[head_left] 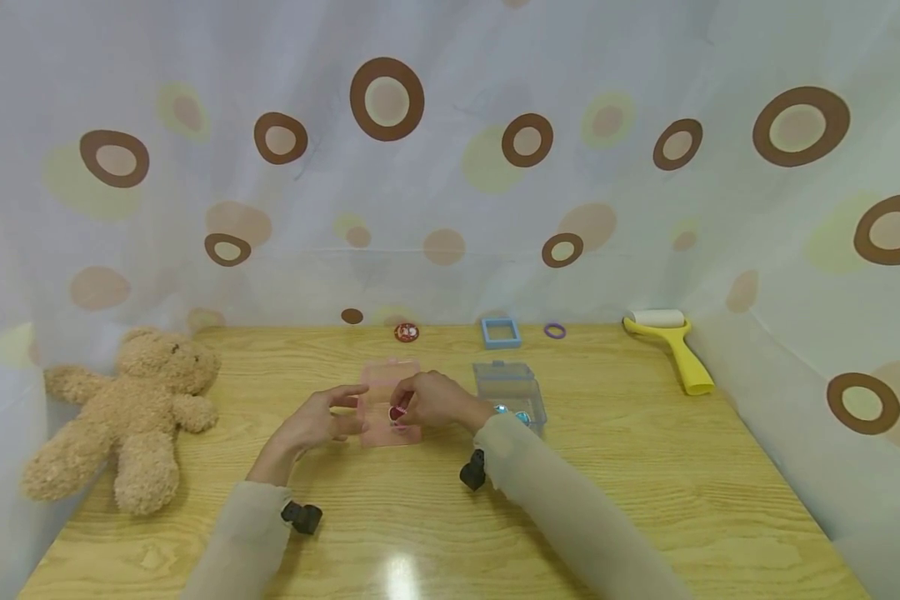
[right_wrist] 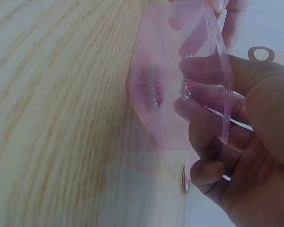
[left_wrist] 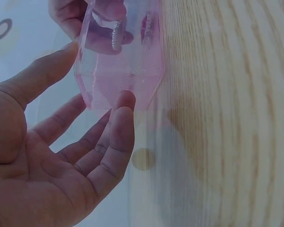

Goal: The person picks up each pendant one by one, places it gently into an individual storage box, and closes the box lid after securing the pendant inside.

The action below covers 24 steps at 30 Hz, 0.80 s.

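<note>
A clear pink plastic box (head_left: 393, 437) lies with its lid up on the wooden table. My right hand (head_left: 438, 398) reaches into it and pinches a small red-pink piece with a silvery beaded edge (right_wrist: 185, 90). Through the pink wall, a second beaded piece (right_wrist: 156, 90) shows near the box floor in the right wrist view. My left hand (head_left: 318, 421) is at the box's left end, thumb and fingers spread around its corner, fingertips right at the wall. Beside my right forearm stands an open clear grey-blue box (head_left: 513, 388) with shiny blue pieces (head_left: 522, 417) inside.
Along the back lie a round red badge (head_left: 407, 332), a light-blue square frame (head_left: 501, 343) and a purple ring (head_left: 555, 331). A yellow-handled lint roller (head_left: 678, 346) is at the back right. A teddy bear (head_left: 142, 408) lies at the left, and patterned curtains (head_left: 450, 192) surround the table.
</note>
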### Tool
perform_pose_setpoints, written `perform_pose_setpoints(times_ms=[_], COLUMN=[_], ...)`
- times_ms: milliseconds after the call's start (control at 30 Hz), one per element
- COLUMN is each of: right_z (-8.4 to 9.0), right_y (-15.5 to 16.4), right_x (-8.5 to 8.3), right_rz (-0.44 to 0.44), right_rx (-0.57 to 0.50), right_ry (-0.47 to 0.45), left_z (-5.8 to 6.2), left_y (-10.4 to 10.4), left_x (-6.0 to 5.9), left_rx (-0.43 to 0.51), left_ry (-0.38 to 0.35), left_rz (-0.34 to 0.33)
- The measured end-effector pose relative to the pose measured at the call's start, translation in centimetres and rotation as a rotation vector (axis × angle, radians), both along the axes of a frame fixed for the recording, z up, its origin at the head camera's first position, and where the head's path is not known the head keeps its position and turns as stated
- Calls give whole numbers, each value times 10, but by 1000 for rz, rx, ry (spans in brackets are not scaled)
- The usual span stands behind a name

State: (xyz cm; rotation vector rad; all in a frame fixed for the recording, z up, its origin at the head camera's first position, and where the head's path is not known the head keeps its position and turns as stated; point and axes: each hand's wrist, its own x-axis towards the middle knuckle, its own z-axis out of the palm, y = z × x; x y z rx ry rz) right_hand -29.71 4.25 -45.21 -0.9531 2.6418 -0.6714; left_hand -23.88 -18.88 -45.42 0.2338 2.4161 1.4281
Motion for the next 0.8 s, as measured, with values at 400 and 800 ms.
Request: perform_pose_setpoints(times_ms=[400,800], right_z=[1,0], right_y=[1,5], right_x=[-1,0], right_rz=[18,1], right_rx=[11,-57], right_ry=[4,-1], left_z=[1,1], left_y=[0,1], left_x=[1,1], left_rx=[-1,-6], left_ry=[-4,-1], left_rz=[9,29])
